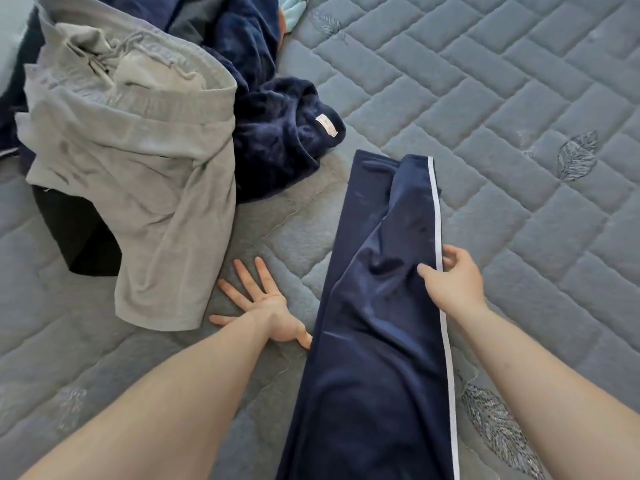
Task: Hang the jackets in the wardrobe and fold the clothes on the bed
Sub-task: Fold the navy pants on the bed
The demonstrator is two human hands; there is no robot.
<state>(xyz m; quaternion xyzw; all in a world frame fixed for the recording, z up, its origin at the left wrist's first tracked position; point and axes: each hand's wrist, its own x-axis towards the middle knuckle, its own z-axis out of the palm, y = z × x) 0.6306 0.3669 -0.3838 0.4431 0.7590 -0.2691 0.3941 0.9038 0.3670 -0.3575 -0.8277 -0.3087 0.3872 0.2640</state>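
Navy trousers (374,306) with a white side stripe (439,258) lie lengthwise on the bed (519,98), running from its near edge toward the middle, the fabric rumpled about halfway along. The right hand (450,278) holds the trousers at the striped edge, its grip pinching the cloth between the thumb on the navy side and the fingers curled over the stripe. The left hand (266,306) lies flat on the bed just beside the trousers' other edge, palm up, fingers spread wide and straight, the thumb touching the navy cloth. Toward the far left corner of the bed sits a heap of clothes: grey sweatpants (138,168) with a drawstring waistband lie on top, one leg hanging toward the left hand; a dark blue fleece garment (277,133) with a small pale label lies beside and under them, and a black piece (83,233) shows beneath the grey cloth. The bed has a grey quilted cover stitched in brick shapes with leaf patterns (576,157).
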